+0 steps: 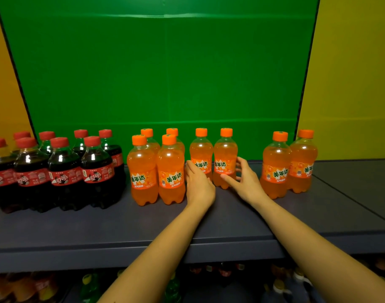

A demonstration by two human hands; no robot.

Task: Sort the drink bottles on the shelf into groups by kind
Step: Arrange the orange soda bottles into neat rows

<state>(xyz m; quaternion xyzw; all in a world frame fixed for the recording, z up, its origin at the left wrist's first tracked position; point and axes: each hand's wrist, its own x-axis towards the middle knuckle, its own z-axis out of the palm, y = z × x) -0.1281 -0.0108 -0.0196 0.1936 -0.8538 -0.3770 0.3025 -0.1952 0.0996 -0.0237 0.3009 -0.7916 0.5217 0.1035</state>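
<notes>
Several dark cola bottles (64,171) with red caps stand grouped at the shelf's left. Beside them is a cluster of orange soda bottles (170,171). Two more orange bottles stand side by side in the middle. My left hand (199,184) presses on the left and front of the left middle bottle (201,149). My right hand (246,180) wraps the right middle bottle (225,152), thumb on its front and fingers on its right side. Another orange pair (276,169) stands apart to the right.
The dark grey shelf (99,228) has a green back panel (165,73) and yellow panels on both sides. Its right section (351,189) holds nothing. Below the front edge, a lower shelf holds mixed bottles (88,285), dim and blurred.
</notes>
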